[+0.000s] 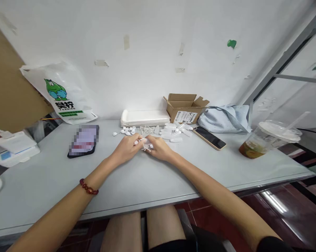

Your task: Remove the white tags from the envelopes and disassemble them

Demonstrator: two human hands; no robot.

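My left hand and my right hand meet over the middle of the table, fingers closed round a small white piece with a string. Its exact kind is too small to make out. Just beyond my left hand lie several small white caps. A heap of thin white strings is behind my fingertips. Several translucent white plastic tubes are scattered beyond my right hand.
Behind these stand a white tray-like stack and an open cardboard box. Phones lie left and right. Further right are a cloth bag and a tilted-looking drink cup; a plastic bag leans on the wall.
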